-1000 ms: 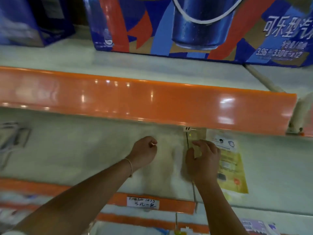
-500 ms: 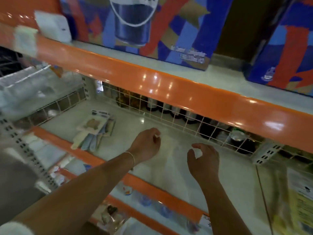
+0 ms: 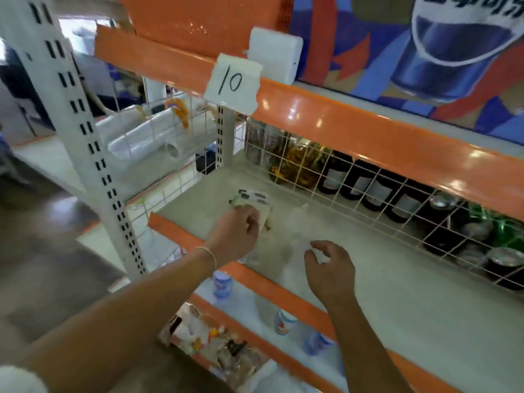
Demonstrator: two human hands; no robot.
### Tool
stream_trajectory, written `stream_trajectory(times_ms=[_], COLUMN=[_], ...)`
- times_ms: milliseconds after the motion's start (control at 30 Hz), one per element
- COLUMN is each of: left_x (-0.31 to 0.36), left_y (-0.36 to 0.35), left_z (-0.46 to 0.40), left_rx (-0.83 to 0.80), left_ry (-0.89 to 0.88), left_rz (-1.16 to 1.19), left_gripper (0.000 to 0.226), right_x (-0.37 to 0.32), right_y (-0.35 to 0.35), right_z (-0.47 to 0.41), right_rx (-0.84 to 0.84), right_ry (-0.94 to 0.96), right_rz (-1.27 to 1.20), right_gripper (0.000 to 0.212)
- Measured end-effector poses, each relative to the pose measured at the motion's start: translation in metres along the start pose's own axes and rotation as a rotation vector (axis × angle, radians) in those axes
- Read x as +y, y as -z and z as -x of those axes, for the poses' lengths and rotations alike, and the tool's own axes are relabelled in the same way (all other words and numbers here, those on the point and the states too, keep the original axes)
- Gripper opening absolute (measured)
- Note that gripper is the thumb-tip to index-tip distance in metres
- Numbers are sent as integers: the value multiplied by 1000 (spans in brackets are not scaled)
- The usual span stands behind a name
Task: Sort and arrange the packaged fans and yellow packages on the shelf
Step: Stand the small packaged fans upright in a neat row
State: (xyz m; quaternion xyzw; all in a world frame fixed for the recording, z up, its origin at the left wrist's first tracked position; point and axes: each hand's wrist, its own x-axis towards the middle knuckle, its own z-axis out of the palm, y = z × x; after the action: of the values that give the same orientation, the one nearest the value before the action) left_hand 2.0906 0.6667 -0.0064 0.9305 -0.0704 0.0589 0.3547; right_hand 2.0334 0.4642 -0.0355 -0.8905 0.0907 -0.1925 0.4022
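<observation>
Left hand (image 3: pixel 236 232) reaches the flat packages (image 3: pixel 253 198) at the shelf (image 3: pixel 397 293) left end, fingers curled, grasp unclear. Right hand (image 3: pixel 330 269) loosely curled, holding nothing. Grip stack edges squarely, lift together.

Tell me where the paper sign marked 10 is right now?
The paper sign hangs on the orange edge of the upper shelf, upper middle of the head view, beside a white box.

Orange-edged shelving (image 3: pixel 354 123) on white slotted uprights (image 3: pixel 85 137), wire-mesh back (image 3: pixel 368 191), glossy floor (image 3: pixel 42 251).
</observation>
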Motion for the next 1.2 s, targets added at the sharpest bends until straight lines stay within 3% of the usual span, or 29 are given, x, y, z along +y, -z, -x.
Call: stream_trajectory(times_ms=[333, 500, 633, 867, 1067, 1200], left_x=[-45, -57, -68, -97, -87, -79], left_y=[15, 16, 12, -12, -34, -52], left_z=[-33, -39, -35, -54, -59, -60], left_rx=[80, -43, -155, -232, -293, -323], left_ry=[202, 237, 158, -68, -115, -153], left_rz=[76, 76, 41, -82, -83, -80], left_gripper=[32, 44, 55, 85, 84, 89], right_x=[-4, -12, -5, 2, 0, -4], right_y=[-48, -75, -92, -101, -102, -98], right_z=[-27, -45, -45, -37, -35, -36], right_rx=[-151, -234, -258, -149, -119, -44], right_ry=[-59, -67, -89, -104, -69, -156], right_rz=[-23, -111, -161, -157, -154, -233], right_gripper=[21, 29, 36, 39, 33, 25])
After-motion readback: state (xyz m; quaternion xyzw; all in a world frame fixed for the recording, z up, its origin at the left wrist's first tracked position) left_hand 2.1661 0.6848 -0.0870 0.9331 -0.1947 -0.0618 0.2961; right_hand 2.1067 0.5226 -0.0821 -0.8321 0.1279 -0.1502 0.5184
